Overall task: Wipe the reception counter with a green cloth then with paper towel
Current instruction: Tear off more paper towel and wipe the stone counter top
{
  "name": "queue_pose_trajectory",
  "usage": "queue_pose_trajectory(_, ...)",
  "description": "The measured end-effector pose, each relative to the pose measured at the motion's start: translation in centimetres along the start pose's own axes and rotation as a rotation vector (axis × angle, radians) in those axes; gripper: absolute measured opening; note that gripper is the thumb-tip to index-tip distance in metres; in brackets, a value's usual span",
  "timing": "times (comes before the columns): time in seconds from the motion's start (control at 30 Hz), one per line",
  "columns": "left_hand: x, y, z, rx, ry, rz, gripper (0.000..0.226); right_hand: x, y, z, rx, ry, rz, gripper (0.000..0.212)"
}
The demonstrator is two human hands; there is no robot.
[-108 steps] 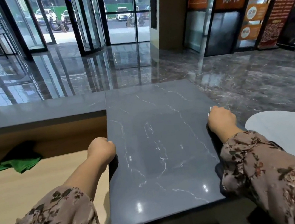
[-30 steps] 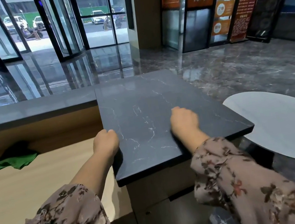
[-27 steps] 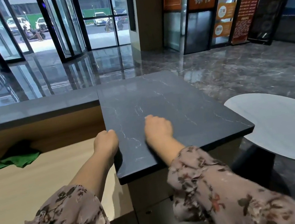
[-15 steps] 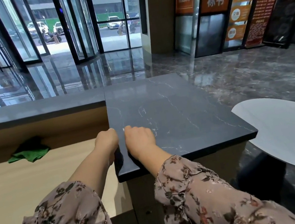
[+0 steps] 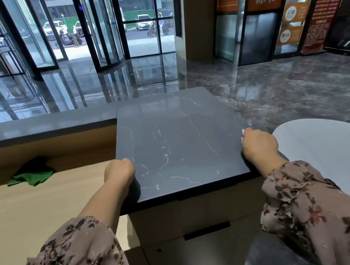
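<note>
The dark marble reception counter [image 5: 178, 141] lies in front of me. My right hand [image 5: 258, 146] is at the counter's right edge, fingers curled round a white paper towel [image 5: 243, 133] of which only a small bit shows. My left hand [image 5: 119, 173] rests at the counter's left edge with its fingers curled down over the edge; what it holds, if anything, is hidden. The green cloth [image 5: 31, 177] lies crumpled on the lower wooden desk [image 5: 32, 216] to the left, apart from both hands.
A raised dark ledge [image 5: 37, 128] runs left from the counter. A pale round table [image 5: 342, 159] stands to the right, close to my right arm. Beyond the counter are a glossy lobby floor, glass doors and orange signs. A drawer front sits under the counter.
My right hand slid left across the counter until it was next to my left hand, then swept back to the right edge. My left hand stayed at the left edge.
</note>
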State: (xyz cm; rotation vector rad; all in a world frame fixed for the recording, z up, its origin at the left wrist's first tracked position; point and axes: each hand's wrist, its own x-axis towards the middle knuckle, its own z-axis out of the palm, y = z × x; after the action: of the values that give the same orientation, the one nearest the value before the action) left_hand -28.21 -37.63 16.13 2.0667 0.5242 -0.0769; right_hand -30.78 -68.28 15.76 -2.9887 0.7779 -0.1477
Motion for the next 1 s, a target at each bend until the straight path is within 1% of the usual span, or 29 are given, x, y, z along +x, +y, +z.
queue_pose_trajectory(0.1, 0.2, -1.3, -0.2, 0.001, 0.051, -0.017, 0.026, -0.8, -1.6, -0.1, 0.050, 0.001, 0.066, 0.031)
queue_pose_trajectory(0.17, -0.3, -1.8, -0.4, -0.002, 0.058, -0.032, 0.016, -2.2, -4.0, 0.2, 0.100, -0.008, 0.049, 0.028)
queue_pose_trajectory(0.27, -0.9, -2.3, -0.5, -0.048, 0.026, -0.037, 0.016, -5.5, -9.0, 1.0, 0.139, -0.034, -0.096, 0.027)
queue_pose_trajectory(0.43, -1.8, -2.6, -0.3, -0.175, 0.005, -0.081, 0.015, -10.8, -16.5, 1.3, 0.195, -0.124, -0.339, 0.030)
queue_pose_trajectory(0.5, -1.8, -2.8, -0.2, -0.219, 0.008, -0.085, 0.017, -12.4, -18.6, 1.3, 0.235, -0.162, -0.417, 0.025)
queue_pose_trajectory(0.6, -1.9, -3.1, -0.2, -0.219, 0.030, -0.077, 0.021, -13.7, -19.6, 1.1, 0.216, -0.140, -0.577, 0.023)
queue_pose_trajectory(0.67, -1.8, -3.2, 0.0, -0.184, 0.040, -0.076, 0.022, -13.3, -18.6, 1.1, 0.139, -0.072, -0.693, 0.022)
queue_pose_trajectory(0.7, -1.8, -3.2, 0.1, -0.170, 0.057, -0.082, 0.021, -12.8, -17.8, 1.1, 0.105, -0.046, -0.720, 0.022)
queue_pose_trajectory(0.77, -1.8, -3.4, 0.6, -0.178, 0.102, -0.090, 0.021, -11.1, -15.2, 1.1, 0.065, -0.012, -0.700, 0.025)
queue_pose_trajectory(0.83, -2.0, -3.4, 1.3, -0.145, 0.152, -0.084, 0.026, -9.3, -11.9, 1.0, 0.037, 0.010, -0.622, 0.029)
queue_pose_trajectory(1.0, -3.1, -3.4, 2.1, 0.030, 0.239, -0.069, 0.039, -5.1, -1.8, 0.1, -0.042, 0.033, -0.318, 0.029)
